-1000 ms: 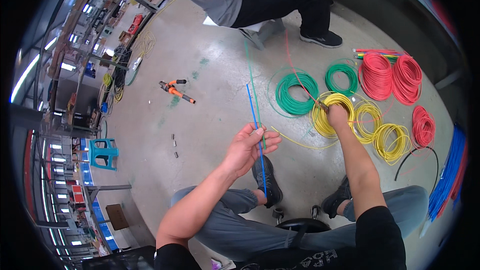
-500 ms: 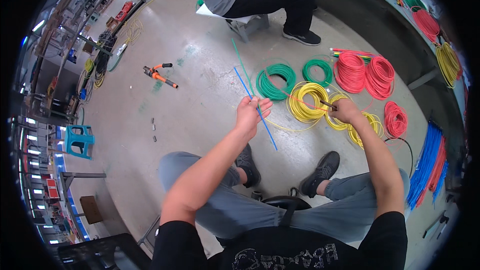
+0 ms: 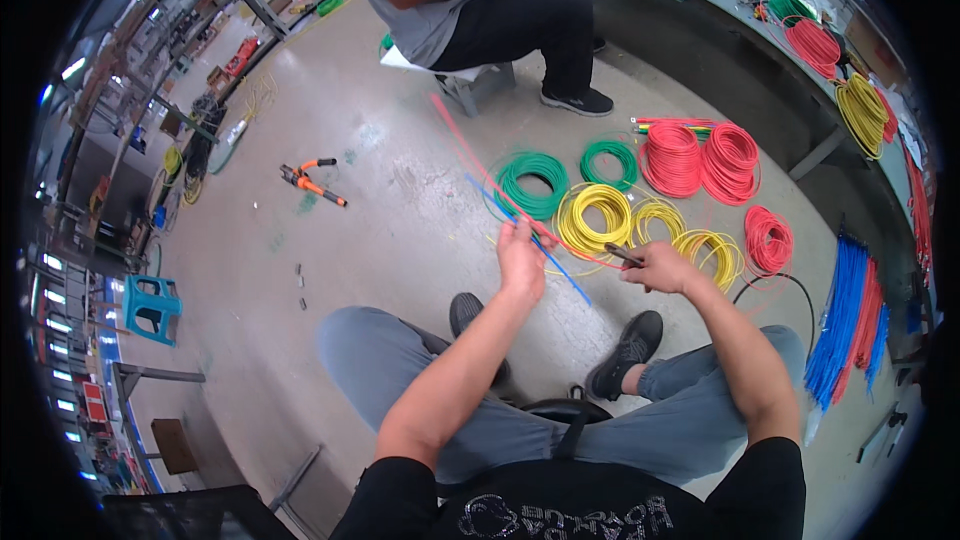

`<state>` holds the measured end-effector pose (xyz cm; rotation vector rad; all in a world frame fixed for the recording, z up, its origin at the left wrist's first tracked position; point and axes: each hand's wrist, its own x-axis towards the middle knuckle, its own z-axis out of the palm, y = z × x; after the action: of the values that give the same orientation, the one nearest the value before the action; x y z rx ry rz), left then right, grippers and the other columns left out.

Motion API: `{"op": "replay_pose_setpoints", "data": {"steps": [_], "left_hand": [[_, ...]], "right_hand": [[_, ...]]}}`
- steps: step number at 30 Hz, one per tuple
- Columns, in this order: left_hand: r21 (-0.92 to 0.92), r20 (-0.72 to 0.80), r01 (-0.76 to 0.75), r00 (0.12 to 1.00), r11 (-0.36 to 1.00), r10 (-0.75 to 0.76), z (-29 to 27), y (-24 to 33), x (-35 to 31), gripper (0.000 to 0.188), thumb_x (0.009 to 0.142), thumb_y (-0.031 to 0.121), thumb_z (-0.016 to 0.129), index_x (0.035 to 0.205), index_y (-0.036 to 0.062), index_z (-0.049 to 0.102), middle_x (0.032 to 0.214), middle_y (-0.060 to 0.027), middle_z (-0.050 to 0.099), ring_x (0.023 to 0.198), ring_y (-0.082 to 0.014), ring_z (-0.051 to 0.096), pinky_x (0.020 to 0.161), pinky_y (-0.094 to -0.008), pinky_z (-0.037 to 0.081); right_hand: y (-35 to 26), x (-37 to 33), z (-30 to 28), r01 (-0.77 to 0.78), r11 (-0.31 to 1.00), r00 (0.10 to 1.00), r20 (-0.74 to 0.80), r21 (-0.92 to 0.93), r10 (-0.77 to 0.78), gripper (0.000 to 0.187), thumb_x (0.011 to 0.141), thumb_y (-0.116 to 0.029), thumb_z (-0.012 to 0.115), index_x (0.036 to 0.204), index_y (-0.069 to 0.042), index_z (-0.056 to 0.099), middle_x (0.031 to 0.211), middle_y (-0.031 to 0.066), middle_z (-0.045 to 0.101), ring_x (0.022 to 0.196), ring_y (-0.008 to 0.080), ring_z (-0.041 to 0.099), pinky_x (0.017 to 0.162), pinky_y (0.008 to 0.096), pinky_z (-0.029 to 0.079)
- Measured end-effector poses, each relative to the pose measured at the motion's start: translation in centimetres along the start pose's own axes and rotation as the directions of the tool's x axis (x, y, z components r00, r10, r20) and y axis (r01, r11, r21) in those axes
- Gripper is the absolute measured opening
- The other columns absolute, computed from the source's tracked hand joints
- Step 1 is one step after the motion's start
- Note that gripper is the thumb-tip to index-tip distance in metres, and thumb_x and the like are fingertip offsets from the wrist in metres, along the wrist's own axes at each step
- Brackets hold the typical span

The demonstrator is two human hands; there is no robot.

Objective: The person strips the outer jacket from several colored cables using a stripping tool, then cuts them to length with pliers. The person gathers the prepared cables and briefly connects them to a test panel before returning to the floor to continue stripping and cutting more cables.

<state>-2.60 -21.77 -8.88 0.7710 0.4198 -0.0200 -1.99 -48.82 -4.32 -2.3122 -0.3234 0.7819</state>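
Observation:
My left hand (image 3: 521, 260) is closed around a short blue wire (image 3: 572, 287) and a red wire (image 3: 456, 130), pinched between thumb and fingers. Blurred by motion, the red wire sticks out far past the hand toward the upper left. Its other end runs rightward to my right hand (image 3: 662, 267). That hand grips a dark, narrow hand tool (image 3: 622, 255) pointing left; its exact kind is too small to tell. Just beyond the hands lie green wire coils (image 3: 531, 186) and yellow wire coils (image 3: 600, 217) on the floor.
Red wire coils (image 3: 672, 162) lie at the right. Bundles of blue cut wires (image 3: 838, 310) lean by the bench (image 3: 820, 155). An orange-handled cutter (image 3: 313, 183) lies on the floor at the left, beyond a teal stool (image 3: 152, 308). Another person (image 3: 470, 20) sits ahead.
The red wire now reaches well past my left hand to the upper left. My left hand moved slightly right and nearer; my right hand came left and nearer with its tool. The view shifted.

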Motion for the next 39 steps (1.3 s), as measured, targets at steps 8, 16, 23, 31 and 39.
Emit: {"op": "replay_pose_setpoints", "data": {"steps": [8,16,23,31,39], "left_hand": [[0.203,0.127,-0.213,0.974,0.956,0.19,5.9,1.9,-4.8,0.012,0.108,0.024,0.05,0.108,0.0127,0.053,0.099,-0.0026,0.062,0.093,-0.0135,0.061,0.083,-0.0357,0.055],[0.229,0.169,-0.13,0.981,0.965,0.092,3.8,-0.7,-6.4,0.014,0.107,0.027,0.055,0.111,0.0132,0.057,0.103,0.0008,0.062,0.099,-0.01,0.059,0.083,-0.0341,0.055],[0.246,0.178,-0.029,0.984,0.969,-0.016,3.9,-2.1,-7.1,0.016,0.105,0.026,0.058,0.109,0.0118,0.062,0.103,0.0013,0.065,0.098,-0.0093,0.063,0.083,-0.0332,0.056],[0.328,0.162,-0.076,0.987,0.942,0.023,3.0,-2.5,-6.7,0.019,0.104,0.024,0.061,0.113,0.0087,0.067,0.091,0.0047,0.064,0.084,-0.0046,0.057,0.07,-0.0252,0.048],[0.53,0.096,-0.257,0.965,0.808,0.244,2.5,1.7,-6.8,0.031,0.103,0.03,0.062,0.123,0.0057,0.065,0.077,0.0073,0.051,0.058,-0.0008,0.037,0.049,-0.0213,0.028]], "right_hand": [[-7.3,1.4,0.6,0.125,0.943,0.98,-0.187,0.309,-0.069,0.035,0.092,-0.033,0.072,0.094,0.002,0.071,0.068,0.008,0.065,0.057,0.0173,0.067,0.055,0.0326,0.054],[-10.8,1.2,-1.1,0.219,0.784,0.962,-0.265,0.581,-0.073,0.028,0.091,-0.025,0.077,0.09,-0.002,0.061,0.072,0.0036,0.064,0.057,0.0098,0.062,0.053,0.0268,0.052],[-10.1,2.0,0.8,0.244,0.709,0.962,-0.26,0.662,-0.088,0.016,0.092,-0.011,0.072,0.098,0.001,0.063,0.076,0.0033,0.067,0.062,0.0075,0.063,0.053,0.0235,0.053],[-10.0,1.9,1.9,0.28,0.734,0.947,-0.302,0.619,-0.107,0.015,0.094,-0.012,0.069,0.1,0.001,0.062,0.075,0.0035,0.066,0.06,0.008,0.064,0.052,0.025,0.054],[-7.4,1.9,0.8,0.217,0.731,0.963,-0.264,0.647,-0.052,0.017,0.096,-0.016,0.066,0.099,0.0,0.059,0.076,0.0042,0.064,0.058,0.0126,0.066,0.051,0.0276,0.054]]}}
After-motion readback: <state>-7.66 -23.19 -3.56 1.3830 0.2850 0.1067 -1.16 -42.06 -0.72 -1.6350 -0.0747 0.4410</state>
